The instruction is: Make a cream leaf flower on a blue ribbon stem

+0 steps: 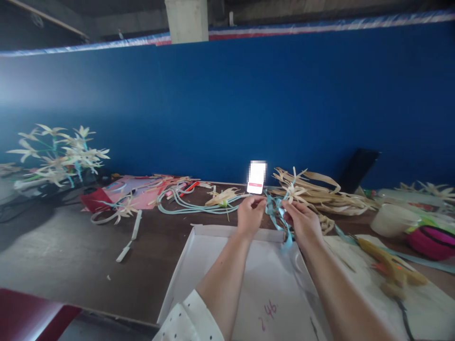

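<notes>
My left hand (pixel 250 216) is over the far edge of a shallow white box (pixel 209 265), thumb and fingers brought together in a pinch. What it pinches, if anything, is too small to make out. My right hand (pixel 304 221), just to its right, has its fingers closed at the base of a cream husk flower (pixel 294 191) whose petals point up and away. Light blue ribbon (pixel 287 240) hangs in loose strands between the hands and trails over the box's edge. Exactly where the ribbon joins the flower is hidden by my fingers.
Behind my hands stands a lit phone (pixel 256 177). Dried husks (pixel 334 201) lie to the right, near a yellow glue gun (pixel 391 265) and a pink pouch (pixel 432 241). Pale blue coiled cords (pixel 181 208) and a bunch of husk flowers (pixel 64 154) are leftward. A blue partition (pixel 227 109) backs the table.
</notes>
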Available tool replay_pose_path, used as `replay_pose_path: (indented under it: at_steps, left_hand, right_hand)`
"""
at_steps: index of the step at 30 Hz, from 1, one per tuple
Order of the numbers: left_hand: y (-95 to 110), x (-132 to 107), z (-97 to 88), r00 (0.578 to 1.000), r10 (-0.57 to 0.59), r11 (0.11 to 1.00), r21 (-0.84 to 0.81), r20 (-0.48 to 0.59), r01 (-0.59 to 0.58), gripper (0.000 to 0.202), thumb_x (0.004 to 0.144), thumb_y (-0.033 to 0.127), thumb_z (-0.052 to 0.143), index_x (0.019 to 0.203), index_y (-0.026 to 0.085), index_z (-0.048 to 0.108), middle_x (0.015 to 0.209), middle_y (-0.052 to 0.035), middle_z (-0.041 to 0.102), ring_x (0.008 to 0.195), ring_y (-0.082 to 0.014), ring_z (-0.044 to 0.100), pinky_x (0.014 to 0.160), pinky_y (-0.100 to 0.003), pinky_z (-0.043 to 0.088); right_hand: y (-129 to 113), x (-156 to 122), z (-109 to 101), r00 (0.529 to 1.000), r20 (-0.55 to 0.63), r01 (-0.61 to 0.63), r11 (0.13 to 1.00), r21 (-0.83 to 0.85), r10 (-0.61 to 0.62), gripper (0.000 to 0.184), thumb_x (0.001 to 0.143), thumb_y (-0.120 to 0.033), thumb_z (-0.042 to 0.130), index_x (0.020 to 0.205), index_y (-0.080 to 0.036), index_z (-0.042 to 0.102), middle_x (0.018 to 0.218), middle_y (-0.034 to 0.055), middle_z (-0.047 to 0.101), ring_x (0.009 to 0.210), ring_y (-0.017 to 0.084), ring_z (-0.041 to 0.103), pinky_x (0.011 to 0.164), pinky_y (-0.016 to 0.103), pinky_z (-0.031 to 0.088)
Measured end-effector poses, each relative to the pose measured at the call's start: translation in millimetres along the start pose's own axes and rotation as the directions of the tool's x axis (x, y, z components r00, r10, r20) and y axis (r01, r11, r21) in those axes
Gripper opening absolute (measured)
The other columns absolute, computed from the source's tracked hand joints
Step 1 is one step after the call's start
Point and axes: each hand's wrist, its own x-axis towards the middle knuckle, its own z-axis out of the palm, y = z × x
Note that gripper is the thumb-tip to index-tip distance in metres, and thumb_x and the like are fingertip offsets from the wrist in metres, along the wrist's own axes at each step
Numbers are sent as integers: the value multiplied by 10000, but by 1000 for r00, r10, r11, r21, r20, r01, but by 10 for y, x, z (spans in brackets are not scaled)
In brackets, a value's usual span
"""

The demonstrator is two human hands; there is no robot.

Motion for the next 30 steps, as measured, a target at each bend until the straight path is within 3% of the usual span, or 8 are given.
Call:
replay_pose_path:
  at_steps: [4,8,11,14,20,26,30]
  left_hand:
    - [-14,32,-19,999,-15,1000,-15,39,16,181,714,308,641,835,182,688,823,-41,666,707,-124,552,691,-232,414]
    - [-31,27,-5,976,-146,973,-156,159,171,341,737,391,612,1008,186,641,845,-38,647,569,-78,499,504,-189,368]
    - [-30,22,-19,927,-229,922,-239,299,305,473,750,480,568,1121,188,583,709,-7,596,445,-46,407,395,-167,264]
    - [-38,23,-44,888,-274,901,-224,369,371,534,739,581,524,1041,151,619,515,39,451,396,-42,334,374,-164,223]
    - [-108,64,-87,888,-306,923,-121,343,365,486,639,610,608,716,130,598,537,29,465,448,-52,386,435,-185,332]
    - [-165,117,-91,945,-239,968,-17,224,249,347,637,481,654,694,143,602,585,28,505,476,-59,392,477,-202,333]
    - [-139,116,-71,964,-214,976,8,160,216,289,655,422,642,683,136,612,569,29,506,501,-64,388,509,-207,321]
  right_hand:
    - [-4,-7,6,996,83,-47,997,54,43,320,615,-440,730,742,-151,677,395,-43,464,355,72,387,336,191,273]
    - [-56,-45,15,971,230,-99,987,126,68,295,630,-417,726,743,-150,670,513,-6,570,344,44,354,317,183,212]
    - [-98,-69,16,948,309,-129,981,144,79,280,629,-407,727,717,-150,663,602,19,617,348,31,334,310,185,189]
    - [-92,-69,14,929,360,-154,976,151,91,258,624,-396,733,697,-161,655,511,-16,555,350,37,331,316,186,185]
    - [-16,-35,-3,946,315,-91,995,29,78,292,637,-437,714,678,-160,631,405,-50,463,347,51,340,348,191,189]
    - [-4,-38,-1,968,243,140,937,-320,-62,301,722,-449,612,648,-157,635,387,-35,487,373,85,390,390,210,274]
    - [44,-30,13,973,215,167,907,-386,-87,295,728,-455,593,732,-168,658,452,-20,547,405,109,440,396,214,306]
